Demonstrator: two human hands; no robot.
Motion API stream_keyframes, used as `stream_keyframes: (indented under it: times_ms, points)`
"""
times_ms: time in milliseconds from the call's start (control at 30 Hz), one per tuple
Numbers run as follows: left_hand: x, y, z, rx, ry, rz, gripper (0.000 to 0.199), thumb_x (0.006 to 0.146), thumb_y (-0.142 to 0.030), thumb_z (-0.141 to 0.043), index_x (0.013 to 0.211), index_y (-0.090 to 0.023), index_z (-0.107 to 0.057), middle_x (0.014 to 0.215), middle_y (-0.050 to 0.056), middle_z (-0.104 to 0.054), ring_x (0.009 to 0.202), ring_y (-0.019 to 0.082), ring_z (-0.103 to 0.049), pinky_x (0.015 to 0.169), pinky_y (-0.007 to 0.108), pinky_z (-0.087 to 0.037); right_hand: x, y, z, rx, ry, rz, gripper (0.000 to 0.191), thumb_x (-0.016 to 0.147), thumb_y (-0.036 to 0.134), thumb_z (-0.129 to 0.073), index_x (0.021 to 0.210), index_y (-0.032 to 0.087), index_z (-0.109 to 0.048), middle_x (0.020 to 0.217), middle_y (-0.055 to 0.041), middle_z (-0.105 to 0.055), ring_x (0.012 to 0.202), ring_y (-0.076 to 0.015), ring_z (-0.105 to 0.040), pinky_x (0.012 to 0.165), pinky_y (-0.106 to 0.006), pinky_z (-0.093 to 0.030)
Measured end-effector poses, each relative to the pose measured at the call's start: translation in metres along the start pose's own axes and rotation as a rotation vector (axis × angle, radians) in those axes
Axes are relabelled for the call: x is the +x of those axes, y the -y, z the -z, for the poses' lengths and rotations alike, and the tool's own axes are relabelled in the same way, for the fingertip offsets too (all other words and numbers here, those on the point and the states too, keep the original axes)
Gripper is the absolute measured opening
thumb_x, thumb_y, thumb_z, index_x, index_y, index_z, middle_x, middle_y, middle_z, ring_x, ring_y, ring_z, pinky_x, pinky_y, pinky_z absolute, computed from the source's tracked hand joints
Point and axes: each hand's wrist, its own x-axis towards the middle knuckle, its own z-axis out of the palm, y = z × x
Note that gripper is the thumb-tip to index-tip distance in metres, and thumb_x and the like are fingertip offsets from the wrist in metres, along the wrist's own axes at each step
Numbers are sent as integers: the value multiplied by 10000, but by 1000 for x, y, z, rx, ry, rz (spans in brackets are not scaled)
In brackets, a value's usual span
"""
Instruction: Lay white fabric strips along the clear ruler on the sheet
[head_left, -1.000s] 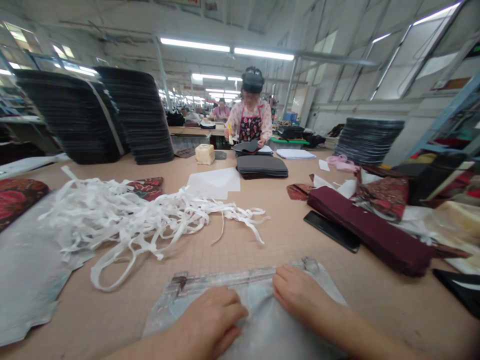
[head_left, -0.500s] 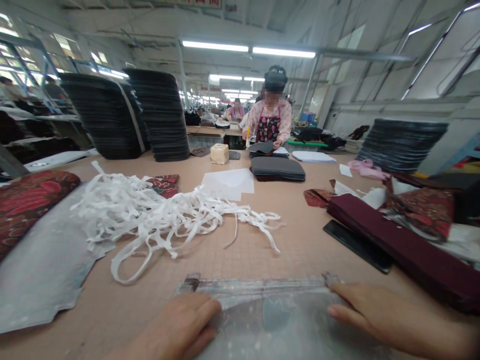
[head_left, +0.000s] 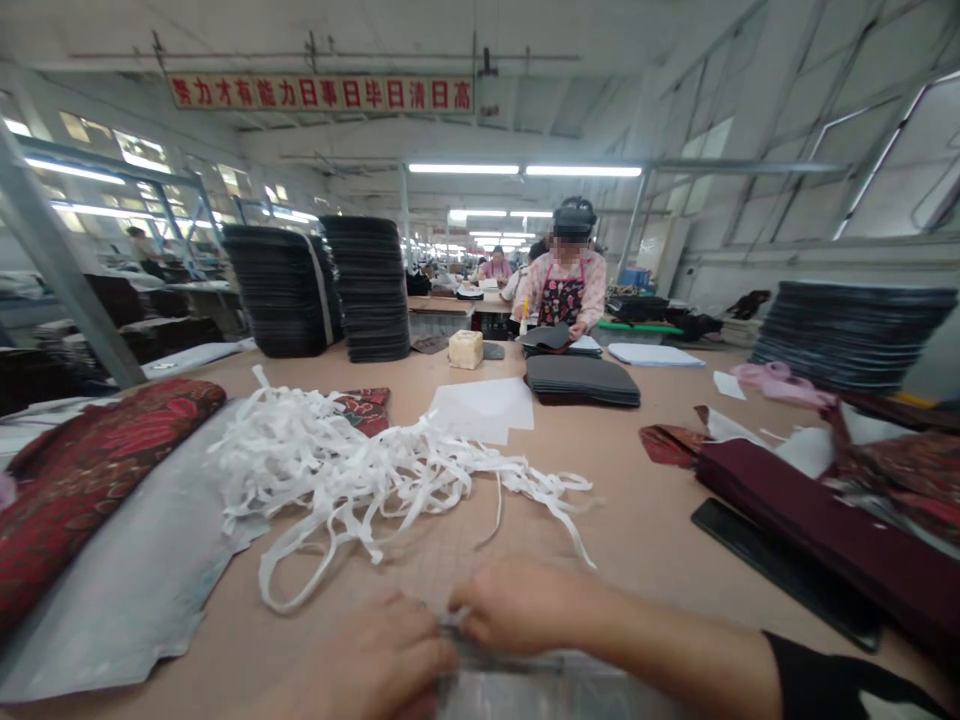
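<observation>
At the bottom of the head view a pale, greyish piece of fabric (head_left: pixel 536 690) lies close to me, cut off by the lower edge. My right hand (head_left: pixel 525 605) reaches across to its far left corner, with curled fingers pinching the edge. Right beside it, my left hand (head_left: pixel 375 650) is blurred, with its fingers bent at the same corner of the fabric. The fingertips of both hands almost meet. Beyond them a tangled heap of white fabric strips (head_left: pixel 360 465) covers the table (head_left: pixel 600 480).
Red patterned fabric (head_left: pixel 142 450) and a pale sheet (head_left: pixel 150 570) lie left. A dark phone-like slab (head_left: pixel 784 570) and folded maroon cloth (head_left: pixel 817 530) lie right. White paper (head_left: pixel 487 405), grey pieces (head_left: pixel 581 380) and tall black stacks (head_left: pixel 367 290) stand farther back. A co-worker (head_left: pixel 562 280) works opposite.
My right hand has moved left from the fabric's right corner to its left corner, beside my left hand. The head view has tilted up, showing a red-lettered banner.
</observation>
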Motion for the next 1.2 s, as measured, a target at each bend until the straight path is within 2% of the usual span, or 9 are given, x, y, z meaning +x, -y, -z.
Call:
stream_keyframes:
  times_ms: [67,233,400,567,733,833,933,1067,1200]
  points:
    - [19,18,4,21,-64,76,197,812,-136,-513,952,-255,-585,887,-8,-631,852,155,-564,775,254,-422,7,-34,6,-47,-187,-148,200,832,186,-467,873,169,-662,842,-95,-677,789,-225,-625,634,-272,-434]
    - [87,70,-7,116,-263,197,172,800,-128,-543,939,-212,-598,974,13,-625,960,167,-548,874,293,-388,30,-108,15,-145,-384,-350,219,875,133,-412,929,107,-623,965,-152,-611,938,-251,-551,772,-327,-398]
    - [136,109,-17,187,-369,360,308,839,-94,-427,1125,-162,-519,1116,72,-595,1078,185,-510,939,340,-356,58,-124,5,-192,-455,-344,168,861,141,-483,961,159,-617,987,-99,-618,990,-214,-524,875,-313,-336]
    - [134,150,-33,211,-335,528,497,832,-277,-495,1296,-143,-377,1278,127,-505,1156,269,-470,955,446,-349,58,-146,1,-196,-481,-420,187,862,81,-453,844,150,-627,902,-80,-641,926,-186,-552,885,-295,-334]
    - [120,177,-44,205,-277,621,545,790,-355,-535,1292,-184,-406,1324,114,-461,1175,295,-451,960,439,-350,-14,-219,18,-149,-551,-820,126,891,205,-488,901,128,-587,912,-46,-610,852,-178,-568,801,-372,-422]
    - [121,180,-47,211,-277,621,506,787,-355,-530,1263,-202,-449,1306,112,-477,1163,311,-457,948,459,-353,-71,-257,38,-68,-617,-1050,144,866,148,-459,812,114,-588,795,-94,-619,736,-188,-584,661,-323,-432]
    - [124,175,-46,218,-299,604,474,780,-331,-541,1227,-181,-489,1267,142,-505,1128,345,-480,913,504,-365,-113,-269,59,48,-698,-1108,177,807,102,-429,719,147,-575,656,-93,-608,653,-193,-581,566,-284,-395]
    - [130,153,-35,216,-384,507,441,776,-231,-544,1204,-137,-502,1232,183,-519,1127,360,-468,915,526,-348,-136,-247,76,251,-799,-971,157,786,150,-406,875,167,-534,575,-7,-577,523,-152,-561,486,-245,-393]
    - [144,106,-15,137,-465,291,363,833,-214,-487,1192,-170,-505,1224,133,-531,1157,271,-455,983,437,-329,-136,-199,78,422,-808,-738,113,788,262,-432,861,200,-492,626,22,-585,528,-141,-571,467,-232,-414]
